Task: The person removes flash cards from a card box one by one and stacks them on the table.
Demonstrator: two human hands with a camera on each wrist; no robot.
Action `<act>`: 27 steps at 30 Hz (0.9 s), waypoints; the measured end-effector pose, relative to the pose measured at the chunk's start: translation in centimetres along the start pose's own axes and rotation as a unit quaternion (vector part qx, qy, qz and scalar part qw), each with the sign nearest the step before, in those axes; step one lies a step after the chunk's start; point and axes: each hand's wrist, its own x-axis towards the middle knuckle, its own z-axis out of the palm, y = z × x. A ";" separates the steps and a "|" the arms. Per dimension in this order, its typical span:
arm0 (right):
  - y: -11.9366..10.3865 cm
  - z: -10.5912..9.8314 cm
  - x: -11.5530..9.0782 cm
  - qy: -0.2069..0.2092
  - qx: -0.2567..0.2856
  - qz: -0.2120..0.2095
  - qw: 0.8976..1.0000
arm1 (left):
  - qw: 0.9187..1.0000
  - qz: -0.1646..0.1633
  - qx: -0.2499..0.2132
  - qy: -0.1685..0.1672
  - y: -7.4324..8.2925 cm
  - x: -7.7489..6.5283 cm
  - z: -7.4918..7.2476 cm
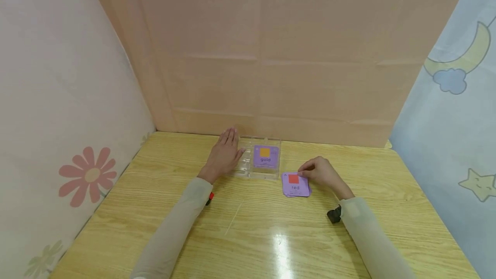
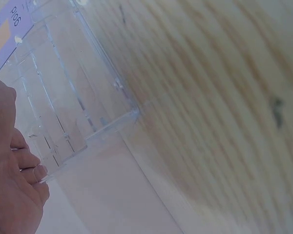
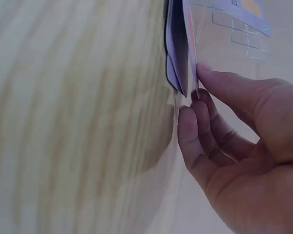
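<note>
A clear plastic tray with compartments lies at the back of the table. In its right part sits a purple card printed "gold" with an orange-yellow square. My left hand rests flat on the tray's left side, fingers straight. Right of the tray, a small stack of purple cards lies on the table, topped by a "red" card with a red square. My right hand pinches the top card's upper right edge between thumb and finger. In the right wrist view that card is lifted slightly off the others.
The wooden table runs up to a brown paper-like backdrop. Patterned panels stand at the left and right. A black wrist device sits beside the right sleeve.
</note>
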 end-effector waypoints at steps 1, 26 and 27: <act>0.0 0.0 0.0 0.000 0.000 0.001 1.000 | 1.000 0.001 0.001 0.002 0.0 0.0 0.0; 0.1 -0.3 0.1 0.020 -0.035 -0.019 0.999 | 1.000 -0.004 -0.003 0.000 0.2 0.0 -0.2; 0.1 -0.3 0.1 0.021 -0.035 -0.019 0.999 | 1.000 -0.003 -0.004 0.001 0.2 -0.1 -0.2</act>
